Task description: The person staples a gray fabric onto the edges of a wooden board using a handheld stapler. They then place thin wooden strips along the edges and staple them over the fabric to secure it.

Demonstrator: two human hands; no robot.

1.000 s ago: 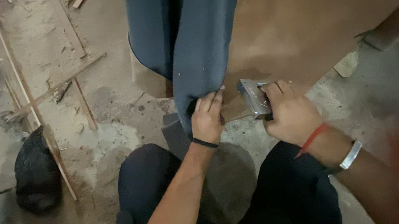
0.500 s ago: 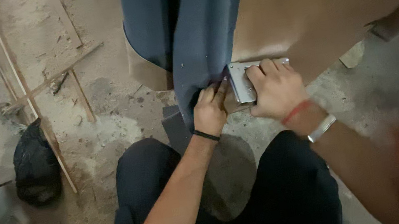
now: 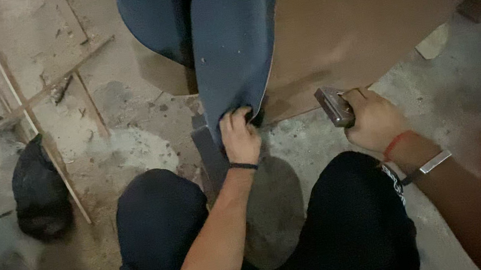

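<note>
Head view, and we look straight down on a person crouched on a dusty concrete floor (image 3: 328,135), both knees in dark trousers at six o'clock. The left hand (image 3: 240,138) has its grip closed tight on the lower corner of a dark blue fabric (image 3: 233,36), which hangs down from twelve o'clock over a brown board panel (image 3: 373,10). The right hand (image 3: 373,119) is wrapped around a small metal stapler-like tool (image 3: 334,106), its head turned toward nine o'clock, just beside the panel's lower edge and a little apart from the cloth.

Doing this well looks like a matter of tension first: the pinched corner wants to be drawn down toward six o'clock and kept flat against the edge, no wrinkle running up the cloth. The tool, I judge, should meet the panel square, nose pressed firm, close beside the pinching fingers (image 3: 232,119) but clear of them. The risk is slack creeping in as the tool presses, or a fingertip in the way.

Off at nine o'clock lies a black bag (image 3: 38,188), and thin wooden strips (image 3: 31,120) cross the floor toward ten o'clock.
</note>
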